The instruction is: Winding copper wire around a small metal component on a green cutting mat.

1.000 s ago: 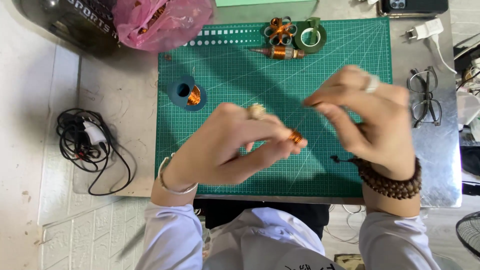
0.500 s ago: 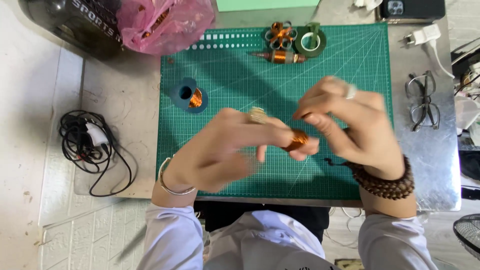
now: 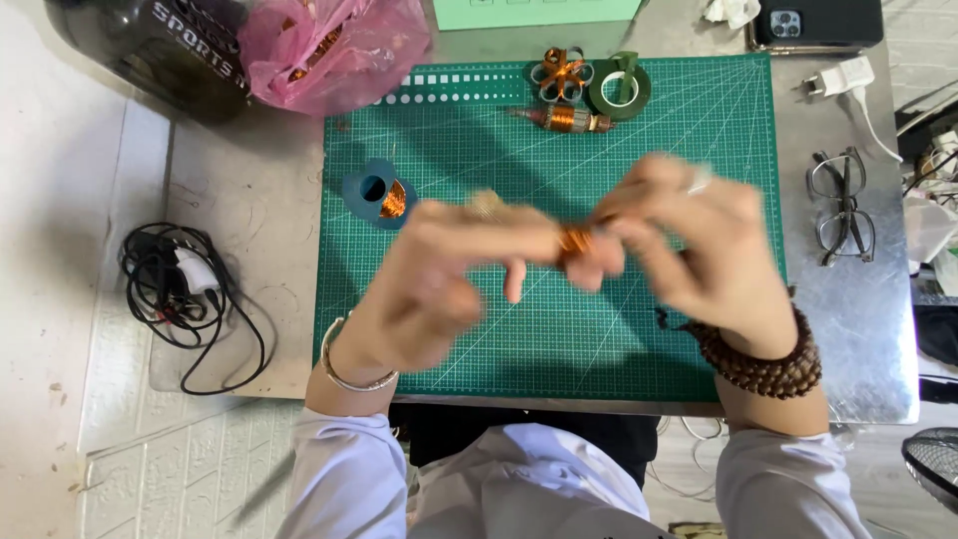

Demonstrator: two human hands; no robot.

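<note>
Now we hold small copper coil [image 3: 573,241] above green cutting mat [image 3: 699,110], mid-table. Our left hand [image 3: 449,269] and right hand [image 3: 699,245] both pinch it from opposite ends, fingers blurred. Blue spool [image 3: 374,192] just beyond left hand.

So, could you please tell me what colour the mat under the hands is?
The mat is green with a pale grid, in the head view.

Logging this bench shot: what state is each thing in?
Copper coil: pinched between both hands above the mat.
Left hand: gripping, blurred.
Right hand: gripping, blurred.
Blue spool: lying on the green mat.
Glasses: folded, on the table.
Pink bag: crumpled, full.
Black cable: tangled.
</note>
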